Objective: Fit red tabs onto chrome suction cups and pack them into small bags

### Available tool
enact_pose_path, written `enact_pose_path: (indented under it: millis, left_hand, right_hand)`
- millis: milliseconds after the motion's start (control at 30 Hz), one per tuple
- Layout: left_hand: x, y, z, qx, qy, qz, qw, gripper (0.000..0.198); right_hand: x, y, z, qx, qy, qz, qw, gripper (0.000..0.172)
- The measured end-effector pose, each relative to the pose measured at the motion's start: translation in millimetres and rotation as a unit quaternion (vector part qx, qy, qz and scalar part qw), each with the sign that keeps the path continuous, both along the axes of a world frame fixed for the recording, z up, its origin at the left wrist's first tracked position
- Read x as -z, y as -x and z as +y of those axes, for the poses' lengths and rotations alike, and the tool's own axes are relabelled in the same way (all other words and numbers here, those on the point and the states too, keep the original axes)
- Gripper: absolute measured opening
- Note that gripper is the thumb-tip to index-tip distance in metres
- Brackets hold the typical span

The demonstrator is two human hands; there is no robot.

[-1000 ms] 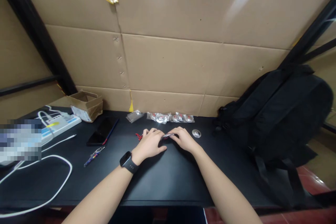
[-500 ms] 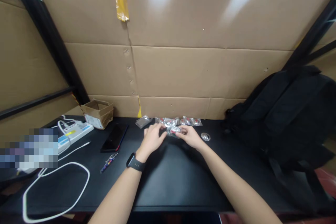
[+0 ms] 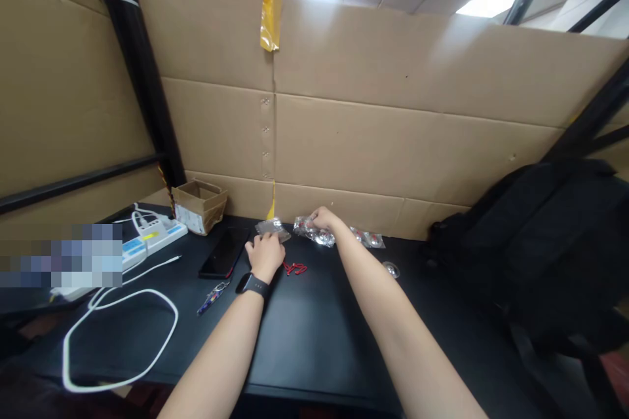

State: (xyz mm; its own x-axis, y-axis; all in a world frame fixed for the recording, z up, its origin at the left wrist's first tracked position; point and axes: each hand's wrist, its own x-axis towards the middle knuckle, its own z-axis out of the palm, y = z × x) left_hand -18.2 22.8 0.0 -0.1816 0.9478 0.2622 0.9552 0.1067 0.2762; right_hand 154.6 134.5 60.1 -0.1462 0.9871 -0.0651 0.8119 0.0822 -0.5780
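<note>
My left hand (image 3: 265, 255), with a dark watch (image 3: 253, 285) at the wrist, rests on the black tabletop, its fingers apart at the near edge of some clear plastic bags (image 3: 273, 229). Whether the fingertips press on a bag is unclear. Just right of this hand lies a red cord (image 3: 295, 268), its left end close to the fingers. Farther back, my right hand (image 3: 325, 218) is closed in a pinch at a clear packet (image 3: 310, 226) in a row of small packets with silvery and red contents. Its fingertips are partly hidden.
A clear round disc (image 3: 392, 269) lies beyond my right forearm. On the left are a phone (image 3: 223, 254), a keychain (image 3: 213, 298), a small cardboard box (image 3: 201, 206), a power strip (image 3: 142, 249) and a white cable (image 3: 171, 334). A black backpack (image 3: 550, 255) stands right, before a cardboard wall (image 3: 368, 144).
My hands have parted from the packet they handled together. The left moved toward the clear bags, the right back to the packet row. A red cord now shows on the table. The view has shifted.
</note>
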Motion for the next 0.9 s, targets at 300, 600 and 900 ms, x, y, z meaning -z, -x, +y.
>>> enact_pose_path:
  millis: [300, 600, 900]
  left_hand:
    - [-9.1, 4, -5, -0.002, 0.024, 0.029, 0.999, 0.03]
    - [-19.1, 5, -11, 0.07, -0.019, 0.009, 0.997, 0.041]
    - [-20.7, -8, -20, 0.354, 0.037, 0.018, 0.934, 0.027]
  right_hand:
    - [12.6, 7, -9, 0.027, -0.124, -0.009, 0.992, 0.044]
    - [-1.9, -126, -75, 0.007, -0.157, -0.007, 0.987, 0.018]
    - [49.8, -261, -122, -0.03, -0.026, 0.03, 0.999, 0.059]
